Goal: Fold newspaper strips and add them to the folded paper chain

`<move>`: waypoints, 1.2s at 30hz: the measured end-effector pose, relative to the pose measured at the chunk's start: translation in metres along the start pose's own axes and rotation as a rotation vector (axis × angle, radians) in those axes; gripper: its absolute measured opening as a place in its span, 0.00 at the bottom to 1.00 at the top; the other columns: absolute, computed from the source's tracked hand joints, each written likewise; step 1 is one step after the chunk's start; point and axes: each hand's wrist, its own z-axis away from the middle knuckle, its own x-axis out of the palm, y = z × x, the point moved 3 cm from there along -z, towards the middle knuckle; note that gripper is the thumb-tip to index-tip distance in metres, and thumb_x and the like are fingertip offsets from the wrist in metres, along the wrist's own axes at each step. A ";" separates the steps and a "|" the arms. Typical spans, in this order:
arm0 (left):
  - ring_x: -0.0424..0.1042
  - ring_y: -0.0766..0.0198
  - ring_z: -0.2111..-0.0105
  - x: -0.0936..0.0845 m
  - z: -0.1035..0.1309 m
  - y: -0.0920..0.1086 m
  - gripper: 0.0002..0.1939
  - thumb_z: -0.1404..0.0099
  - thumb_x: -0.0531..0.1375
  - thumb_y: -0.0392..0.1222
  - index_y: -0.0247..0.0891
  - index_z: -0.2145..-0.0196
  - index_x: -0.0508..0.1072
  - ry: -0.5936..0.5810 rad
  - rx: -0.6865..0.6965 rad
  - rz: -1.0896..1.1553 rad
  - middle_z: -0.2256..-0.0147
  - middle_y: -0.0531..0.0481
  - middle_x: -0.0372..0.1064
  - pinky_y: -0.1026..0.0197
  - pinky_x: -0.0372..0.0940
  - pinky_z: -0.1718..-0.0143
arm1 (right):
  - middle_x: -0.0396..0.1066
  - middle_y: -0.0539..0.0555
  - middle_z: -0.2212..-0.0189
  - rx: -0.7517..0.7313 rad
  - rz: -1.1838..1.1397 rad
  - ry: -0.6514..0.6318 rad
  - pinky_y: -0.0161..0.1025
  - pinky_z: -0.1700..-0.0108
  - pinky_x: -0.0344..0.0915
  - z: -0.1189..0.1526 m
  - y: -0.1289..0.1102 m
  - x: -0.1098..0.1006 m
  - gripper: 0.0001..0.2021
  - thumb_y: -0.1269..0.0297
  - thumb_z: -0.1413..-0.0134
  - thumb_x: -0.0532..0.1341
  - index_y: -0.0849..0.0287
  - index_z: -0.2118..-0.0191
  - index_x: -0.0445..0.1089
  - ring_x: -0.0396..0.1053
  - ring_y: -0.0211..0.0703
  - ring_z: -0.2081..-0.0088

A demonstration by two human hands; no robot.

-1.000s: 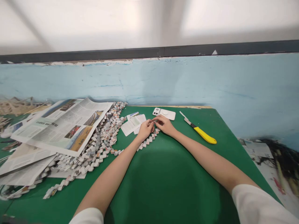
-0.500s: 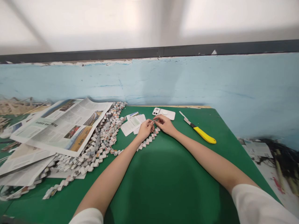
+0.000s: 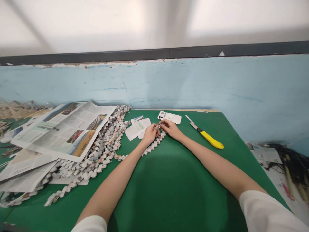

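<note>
My left hand (image 3: 150, 134) and my right hand (image 3: 170, 129) meet fingertip to fingertip over the green table. Both pinch the end of a zigzag chain of folded newspaper (image 3: 154, 145); the small piece right between the fingertips is mostly hidden. From my hands the chain trails down left, passing behind my left forearm toward a heap of the same folded chain (image 3: 106, 145). Just left of my left hand lie cut pieces of newspaper (image 3: 133, 131). A white phone (image 3: 174, 118) rests face down behind my right hand.
A knife with a yellow handle (image 3: 211, 140) lies at the right on the green table (image 3: 173, 187). Large newspaper sheets (image 3: 60, 132) cover part of the heap at left. A pale blue wall (image 3: 101, 83) stands behind. Papers and dark strands (image 3: 289, 161) sit beyond the table's right edge.
Both hands stay in almost the same place, pinching at the chain's end, with only slight finger movement. Nothing else has visibly moved.
</note>
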 end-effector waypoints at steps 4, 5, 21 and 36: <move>0.64 0.66 0.81 0.000 0.000 0.001 0.18 0.30 0.57 0.57 0.39 0.65 0.68 0.001 0.001 -0.023 0.80 0.54 0.67 0.63 0.59 0.76 | 0.70 0.50 0.72 -0.037 0.042 0.015 0.39 0.66 0.64 -0.001 0.002 0.000 0.13 0.52 0.34 0.59 0.57 0.57 0.70 0.67 0.42 0.72; 0.64 0.66 0.81 0.000 0.000 0.001 0.18 0.30 0.57 0.57 0.39 0.65 0.68 0.002 -0.001 -0.026 0.80 0.54 0.67 0.63 0.59 0.76 | 0.70 0.50 0.72 -0.045 0.056 0.025 0.40 0.66 0.64 -0.001 0.002 0.000 0.12 0.53 0.34 0.59 0.57 0.58 0.70 0.67 0.42 0.72; 0.65 0.67 0.81 0.001 0.002 0.004 0.22 0.33 0.59 0.62 0.38 0.65 0.67 -0.011 -0.014 -0.037 0.80 0.54 0.68 0.64 0.59 0.76 | 0.70 0.51 0.68 -0.048 0.050 0.104 0.38 0.69 0.60 0.000 0.005 0.000 0.13 0.55 0.37 0.62 0.56 0.52 0.68 0.63 0.40 0.72; 0.64 0.69 0.81 0.000 0.003 0.006 0.21 0.32 0.58 0.60 0.38 0.65 0.66 -0.016 0.006 -0.024 0.80 0.55 0.68 0.65 0.57 0.77 | 0.68 0.48 0.80 0.073 -0.001 0.132 0.38 0.74 0.60 0.001 -0.001 -0.002 0.18 0.45 0.38 0.61 0.57 0.67 0.71 0.61 0.39 0.79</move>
